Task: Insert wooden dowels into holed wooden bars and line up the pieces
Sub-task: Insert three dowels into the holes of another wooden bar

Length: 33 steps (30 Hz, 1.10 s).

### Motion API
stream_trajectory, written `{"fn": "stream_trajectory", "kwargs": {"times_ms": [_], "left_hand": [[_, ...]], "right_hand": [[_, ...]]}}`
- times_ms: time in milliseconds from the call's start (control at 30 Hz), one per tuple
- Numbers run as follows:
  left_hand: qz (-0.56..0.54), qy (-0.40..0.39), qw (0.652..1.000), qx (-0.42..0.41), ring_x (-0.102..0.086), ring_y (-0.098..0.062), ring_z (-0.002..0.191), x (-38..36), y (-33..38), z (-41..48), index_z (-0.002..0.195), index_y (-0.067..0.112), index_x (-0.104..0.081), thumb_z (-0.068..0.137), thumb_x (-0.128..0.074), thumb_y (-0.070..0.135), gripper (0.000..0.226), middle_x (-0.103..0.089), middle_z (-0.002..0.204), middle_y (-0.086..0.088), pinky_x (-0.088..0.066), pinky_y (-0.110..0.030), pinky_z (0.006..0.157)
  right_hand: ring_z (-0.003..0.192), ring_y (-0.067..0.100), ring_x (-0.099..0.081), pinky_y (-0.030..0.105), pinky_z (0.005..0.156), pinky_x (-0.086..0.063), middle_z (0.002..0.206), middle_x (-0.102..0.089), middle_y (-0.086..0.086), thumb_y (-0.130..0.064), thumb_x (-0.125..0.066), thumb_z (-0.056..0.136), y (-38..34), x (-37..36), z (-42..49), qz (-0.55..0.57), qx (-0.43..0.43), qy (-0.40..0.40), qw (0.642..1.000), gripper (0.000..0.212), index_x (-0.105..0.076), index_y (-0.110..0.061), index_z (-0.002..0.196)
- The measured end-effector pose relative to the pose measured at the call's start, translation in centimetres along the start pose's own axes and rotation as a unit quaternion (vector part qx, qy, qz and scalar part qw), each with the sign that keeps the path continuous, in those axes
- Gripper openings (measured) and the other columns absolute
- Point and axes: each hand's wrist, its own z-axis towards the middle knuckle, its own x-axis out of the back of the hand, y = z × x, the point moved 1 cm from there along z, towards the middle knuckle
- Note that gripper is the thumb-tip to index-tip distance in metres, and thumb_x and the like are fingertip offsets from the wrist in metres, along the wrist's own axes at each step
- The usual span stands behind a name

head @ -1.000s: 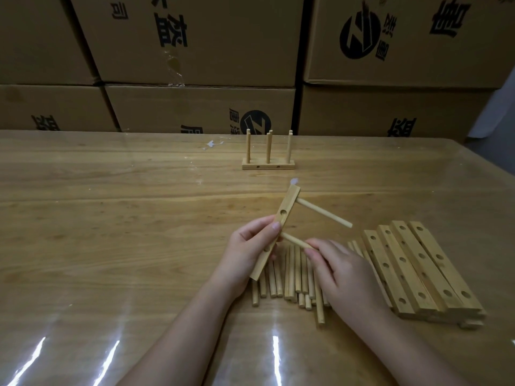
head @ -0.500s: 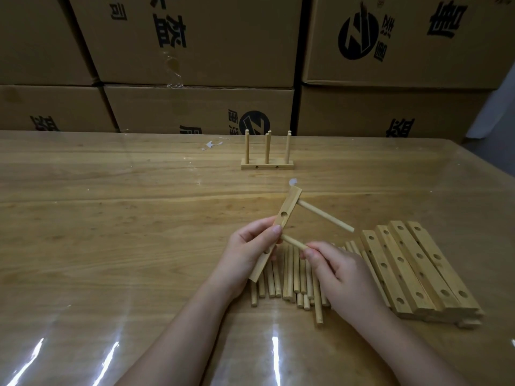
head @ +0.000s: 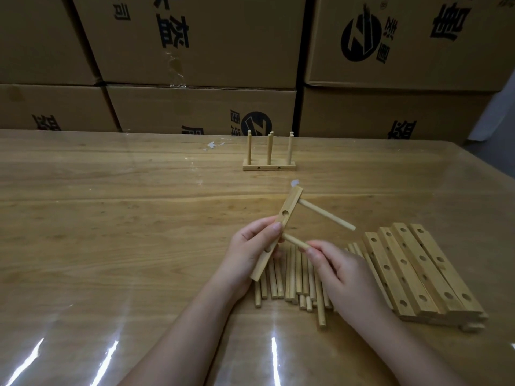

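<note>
Wood of one pale tone makes up everything on the glossy table [head: 111, 232] in the head view. Near the middle, the left hand [head: 250, 252] grips a holed bar [head: 288, 207] between thumb and curled fingers, raised off the table and slanted, its top end toward 1 o'clock and its bottom end toward 7 o'clock. One dowel [head: 328, 215] is seated near the bar's top end and juts out toward 4 o'clock. The right hand [head: 342, 271] pinches a second dowel [head: 295, 242] with its fingers closed on the outer end; the dowel's other end meets the bar just under the left thumb, though how deep it sits cannot be told. Beneath both hands lie loose dowels [head: 289, 277], side by side and pointing roughly 12 to 6 o'clock. At 3 o'clock from the right hand rests a stack of holed bars [head: 418, 271], laid parallel and touching. At 12 o'clock, well apart from the hands, stands a finished piece [head: 269, 165], a bar flat on the table with upright dowels. Cardboard boxes [head: 223, 37] with dark print are stacked behind the table's far edge.
</note>
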Motion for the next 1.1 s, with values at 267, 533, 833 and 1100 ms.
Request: {"fn": "stream_trajectory", "kwargs": {"times_ms": [267, 533, 833, 1100], "left_hand": [[-0.140, 0.110, 0.983, 0.043, -0.059, -0.009, 0.056, 1.2, -0.2, 0.9, 0.096, 0.009, -0.067, 0.074, -0.066, 0.034, 0.033, -0.067, 0.072, -0.005, -0.051, -0.019, 0.047], [-0.163, 0.126, 0.977, 0.057, -0.057, -0.009, 0.054, 0.9, -0.1, 1.0, 0.097, 0.009, -0.063, 0.076, -0.064, 0.031, 0.030, -0.065, 0.068, -0.004, -0.049, -0.017, 0.045], [-0.167, 0.114, 0.978, 0.058, -0.057, -0.009, 0.056, 1.0, -0.3, 1.0, 0.098, 0.009, -0.063, 0.076, -0.064, 0.030, 0.031, -0.064, 0.069, -0.004, -0.049, -0.017, 0.045], [-0.203, 0.111, 0.970, 0.076, -0.056, -0.009, 0.050, 1.4, -0.4, 1.2, 0.097, 0.010, -0.060, 0.073, -0.065, 0.034, 0.035, -0.062, 0.069, -0.004, -0.048, -0.017, 0.042]], "right_hand": [[0.047, 0.001, -0.045, 0.008, 0.040, -0.030, 0.053, -0.041, -0.011, -0.032, -0.031, 0.096, -0.4, 1.5, -0.1, 0.020, -0.009, 0.170, 0.985, 0.029, -0.054, -0.020, 0.107], [0.054, -0.002, -0.050, 0.012, 0.044, -0.030, 0.068, -0.056, -0.015, -0.052, -0.034, 0.089, -0.1, -0.1, -0.5, -0.290, -0.009, -0.115, 0.950, 0.033, -0.048, -0.036, 0.115], [0.103, 0.002, -0.034, 0.019, 0.084, -0.029, 0.107, -0.033, -0.016, -0.077, -0.016, 0.074, 0.0, -1.1, -0.6, -0.268, -0.021, -0.158, 0.950, 0.072, -0.040, -0.038, 0.130], [0.130, -0.009, 0.016, 0.037, 0.110, 0.009, 0.147, 0.001, -0.030, -0.077, -0.031, 0.077, -1.4, -1.8, -1.1, -0.214, 0.100, -0.264, 0.935, 0.067, -0.016, -0.052, 0.137]]}}
